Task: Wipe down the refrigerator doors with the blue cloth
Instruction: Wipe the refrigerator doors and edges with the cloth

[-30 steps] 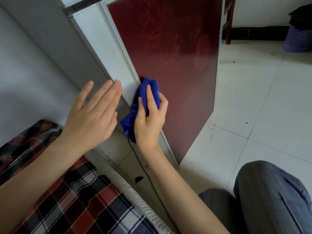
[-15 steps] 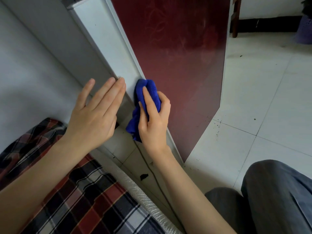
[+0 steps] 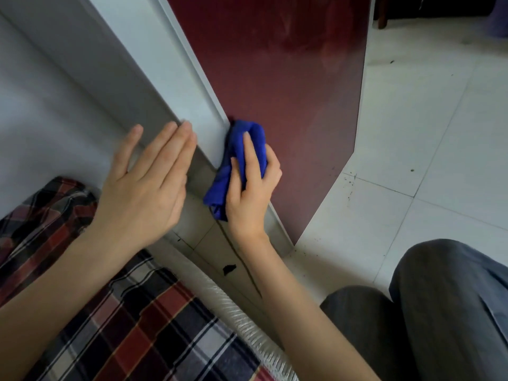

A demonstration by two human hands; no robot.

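The dark red refrigerator door (image 3: pixel 288 86) fills the upper middle, with a white side panel (image 3: pixel 176 75) along its left edge. My right hand (image 3: pixel 247 188) grips a bunched blue cloth (image 3: pixel 244 149) and presses it against the door's lower left edge. My left hand (image 3: pixel 145 185) lies flat, fingers straight, with its fingertips against the grey and white side of the refrigerator.
A plaid blanket (image 3: pixel 115 320) with a white woven edge lies at lower left. A black cable (image 3: pixel 242 259) runs along the floor under my right forearm. White floor tiles (image 3: pixel 428 138) spread to the right. My knee in grey trousers (image 3: pixel 439 312) is at lower right.
The view has drifted lower down the door. My right hand with the cloth has slid slightly down along the door's left edge. My left hand stays flat on the side panel.
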